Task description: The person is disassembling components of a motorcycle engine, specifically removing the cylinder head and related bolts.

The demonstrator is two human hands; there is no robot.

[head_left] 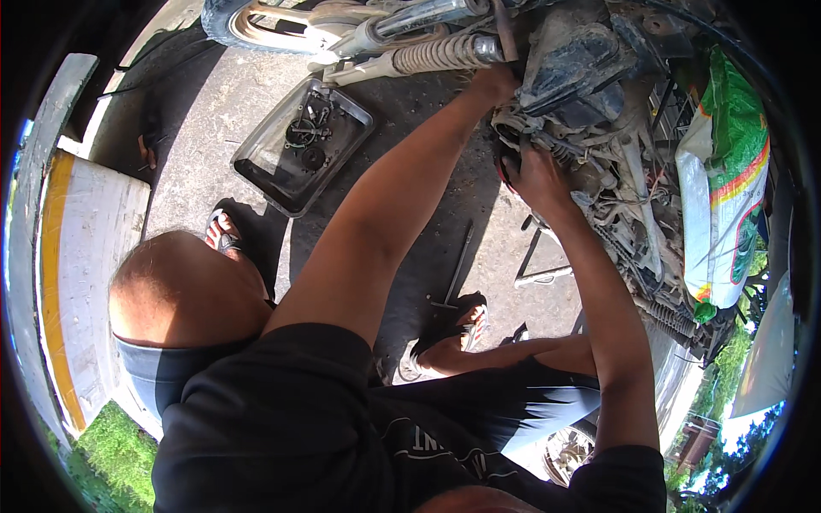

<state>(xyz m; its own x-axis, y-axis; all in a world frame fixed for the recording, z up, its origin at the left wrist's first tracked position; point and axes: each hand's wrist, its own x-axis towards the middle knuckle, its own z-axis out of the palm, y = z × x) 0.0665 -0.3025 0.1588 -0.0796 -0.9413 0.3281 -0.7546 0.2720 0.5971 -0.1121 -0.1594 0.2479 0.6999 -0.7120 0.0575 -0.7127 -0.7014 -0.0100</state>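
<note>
A dirt-covered motorcycle, partly taken apart, lies along the far and right side, with its engine parts (629, 162) exposed. My left hand (496, 84) is at the machine, below a rusty brown bar (505, 34) and close to the end of the coil-spring shock absorber (449, 54). Its fingers are mostly hidden, so their hold is unclear. Just nearer to me, my right hand (540, 178) has its fingers bent against the engine's left side. A dark piece with a red edge (505, 171) shows beside them; what the fingers grip is hidden.
A metal tray (291, 205) with several loose parts lies left of my arm. On the ground between my arms is a T-handle wrench (462, 265). A wheel (235, 26) is at the far left. A green-and-white sack (723, 197) hangs at right. Another person's foot (147, 154) may show in shadow.
</note>
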